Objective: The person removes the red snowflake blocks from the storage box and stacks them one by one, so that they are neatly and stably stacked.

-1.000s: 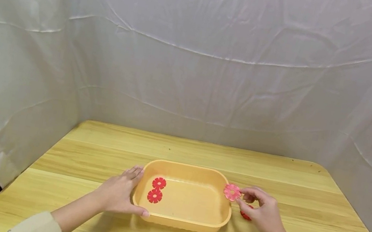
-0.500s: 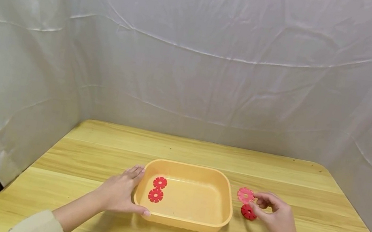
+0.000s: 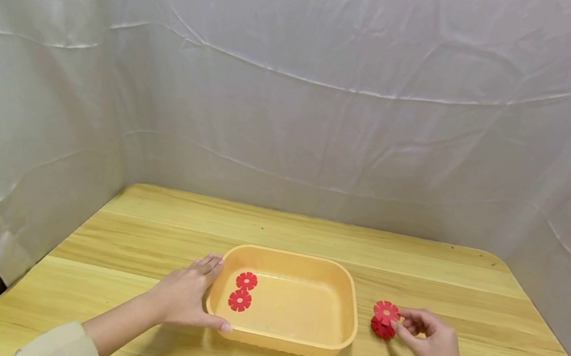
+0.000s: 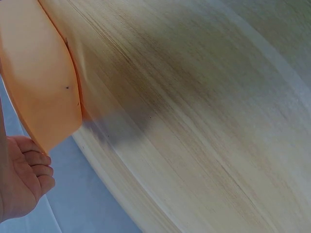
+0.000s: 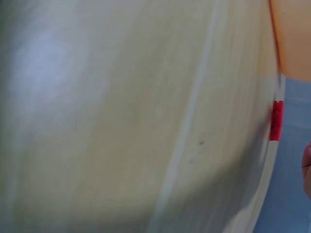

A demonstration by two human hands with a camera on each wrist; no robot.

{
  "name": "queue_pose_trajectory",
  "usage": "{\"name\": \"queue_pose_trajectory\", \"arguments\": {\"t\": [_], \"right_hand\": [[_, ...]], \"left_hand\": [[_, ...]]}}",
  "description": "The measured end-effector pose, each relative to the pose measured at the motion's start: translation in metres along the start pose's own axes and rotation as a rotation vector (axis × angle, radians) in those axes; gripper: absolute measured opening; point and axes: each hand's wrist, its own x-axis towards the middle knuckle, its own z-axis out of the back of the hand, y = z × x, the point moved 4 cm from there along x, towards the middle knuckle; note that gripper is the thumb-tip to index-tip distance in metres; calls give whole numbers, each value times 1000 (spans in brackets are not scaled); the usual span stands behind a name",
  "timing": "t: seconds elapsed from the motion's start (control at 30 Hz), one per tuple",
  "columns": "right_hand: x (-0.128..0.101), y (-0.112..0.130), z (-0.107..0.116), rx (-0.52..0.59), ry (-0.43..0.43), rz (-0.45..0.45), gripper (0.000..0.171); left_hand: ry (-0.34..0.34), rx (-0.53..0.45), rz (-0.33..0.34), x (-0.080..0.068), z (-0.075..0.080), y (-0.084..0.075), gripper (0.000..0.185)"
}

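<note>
**Two flower discs in the tub, two more at the right hand's grip**

The orange tub (image 3: 277, 334) stands on the wooden surface (image 3: 309, 239) between the two hands. Inside it, near the end closest to the left hand, lie two red flower discs (image 3: 242, 290), flat on the bottom, one just behind the other and almost touching. The remainder of the tub's floor shows bare plastic.

The left hand (image 3: 183, 296) rests against the tub's left end wall. Its fingers lie fairly straight along the rim and its thumb reaches along the near wall at the corner, so the grip is loose and open, steadying the tub without clasping it. The left wrist view shows the tub's outer wall (image 4: 39, 77) just above the curled fingertips (image 4: 36, 167).

The right hand (image 3: 430, 344) is on the surface to the right of the tub, apart from it. Its thumb and forefinger pinch the upper red disc (image 3: 386, 311) at its right edge; the grip is narrow, closed onto that disc. Directly under the tips, touching the held disc, a second red disc (image 3: 380, 329) lies on the surface. Both sit at the fingertips, on the side facing the tub. The right wrist view is blurred and shows only a red sliver (image 5: 277, 120) at the edge.
</note>
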Motion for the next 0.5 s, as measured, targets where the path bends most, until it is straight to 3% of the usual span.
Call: {"name": "queue_pose_trajectory", "arguments": {"t": [0.27, 0.5], "right_hand": [[-4, -13, -8, -18, 59, -143, 16], [-7, -17, -10, -40, 60, -170, 16]], "left_hand": [[0, 7, -6, 0, 0, 0, 115], [0, 5, -3, 0, 0, 0, 115]]}}
